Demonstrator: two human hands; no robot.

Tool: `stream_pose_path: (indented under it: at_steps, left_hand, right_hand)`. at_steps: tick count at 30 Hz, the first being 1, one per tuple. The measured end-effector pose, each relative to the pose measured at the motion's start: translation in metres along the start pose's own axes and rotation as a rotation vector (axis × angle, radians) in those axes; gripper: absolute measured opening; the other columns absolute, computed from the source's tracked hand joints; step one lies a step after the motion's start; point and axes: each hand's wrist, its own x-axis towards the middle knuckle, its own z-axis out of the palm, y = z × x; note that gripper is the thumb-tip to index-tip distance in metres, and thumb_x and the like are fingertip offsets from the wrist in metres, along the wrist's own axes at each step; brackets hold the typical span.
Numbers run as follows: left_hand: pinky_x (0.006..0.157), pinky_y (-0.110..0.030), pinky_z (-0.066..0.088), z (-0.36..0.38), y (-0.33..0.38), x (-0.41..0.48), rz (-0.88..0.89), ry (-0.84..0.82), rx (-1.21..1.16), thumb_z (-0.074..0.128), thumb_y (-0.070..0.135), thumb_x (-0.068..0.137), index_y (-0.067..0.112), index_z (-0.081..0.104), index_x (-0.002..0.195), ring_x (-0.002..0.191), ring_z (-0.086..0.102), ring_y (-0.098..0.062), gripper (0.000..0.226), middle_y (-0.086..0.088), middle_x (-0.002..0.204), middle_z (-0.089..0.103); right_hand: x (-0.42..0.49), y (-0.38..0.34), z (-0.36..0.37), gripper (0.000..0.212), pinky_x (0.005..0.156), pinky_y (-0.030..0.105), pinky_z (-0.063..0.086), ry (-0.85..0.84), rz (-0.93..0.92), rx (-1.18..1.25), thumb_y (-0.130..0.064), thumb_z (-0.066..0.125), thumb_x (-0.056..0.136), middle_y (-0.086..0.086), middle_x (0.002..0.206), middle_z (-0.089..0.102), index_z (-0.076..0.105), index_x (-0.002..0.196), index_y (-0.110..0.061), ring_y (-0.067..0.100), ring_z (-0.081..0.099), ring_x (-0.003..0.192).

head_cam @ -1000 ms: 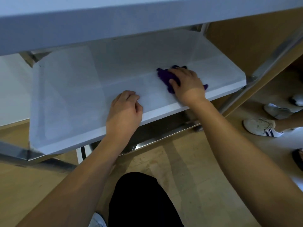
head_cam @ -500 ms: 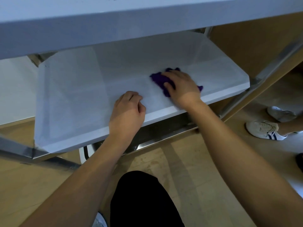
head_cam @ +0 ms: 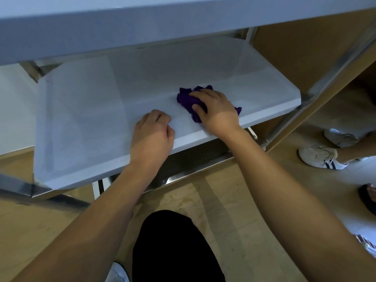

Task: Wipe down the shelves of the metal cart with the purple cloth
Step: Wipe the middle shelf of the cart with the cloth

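Purple cloth (head_cam: pixel 188 99) bunched under my right hand (head_cam: pixel 215 110) on the cart's middle shelf (head_cam: pixel 97 119), right of its center.

Over the last second the cloth has slid a little leftward along the shelf, toward my left hand (head_cam: pixel 151 135), so the stroke is working inward from the right end. My right fingers (head_cam: pixel 198 94) press down and curl over the cloth, gripping it. My left hand is curled into a loose fist holding nothing, braced on the shelf's front edge just left of the cloth. I judge the left half of this shelf is not wiped yet; the top shelf (head_cam: pixel 142 23) hangs above it.
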Motion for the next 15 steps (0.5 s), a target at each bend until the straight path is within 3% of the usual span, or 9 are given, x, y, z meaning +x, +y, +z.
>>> stream_pose_path:
  at_steps: [4, 9, 15]
  left_hand:
    - [0.095, -0.039, 0.046, 0.0, 0.014, 0.006, 0.031, -0.047, 0.077, 0.051, 0.013, 0.092, 0.007, 0.061, 0.119, 0.106, 0.054, -0.029, 0.029, -0.012, 0.12, 0.058]
    - [0.098, -0.036, 0.04, 0.019, 0.043, 0.033, 0.136, -0.086, -0.012, 0.045, 0.021, 0.095, 0.013, 0.058, 0.126, 0.114, 0.051, -0.024, 0.034, -0.005, 0.127, 0.055]
    - [0.095, -0.039, 0.041, 0.038, 0.046, 0.042, 0.12, -0.071, -0.086, 0.052, 0.018, 0.09, 0.011, 0.066, 0.115, 0.11, 0.052, -0.028, 0.029, -0.007, 0.122, 0.058]
  right_hand:
    - [0.0, 0.016, -0.007, 0.042, 0.108, 0.039, 0.037, -0.008, 0.041, -0.021, -0.036, 0.044, 0.1, -0.003, 0.146, 0.047, 0.044, 0.141, -0.03, 0.023, 0.04, 0.134]
    - [-0.002, 0.032, -0.013, 0.041, 0.108, 0.037, 0.035, 0.024, 0.085, -0.03, -0.036, 0.043, 0.101, -0.003, 0.146, 0.046, 0.044, 0.141, -0.03, 0.022, 0.039, 0.135]
    - [-0.003, 0.099, -0.042, 0.04, 0.107, 0.044, 0.04, 0.099, 0.239, -0.069, -0.039, 0.043, 0.1, -0.002, 0.142, 0.051, 0.048, 0.139, -0.031, 0.026, 0.044, 0.13]
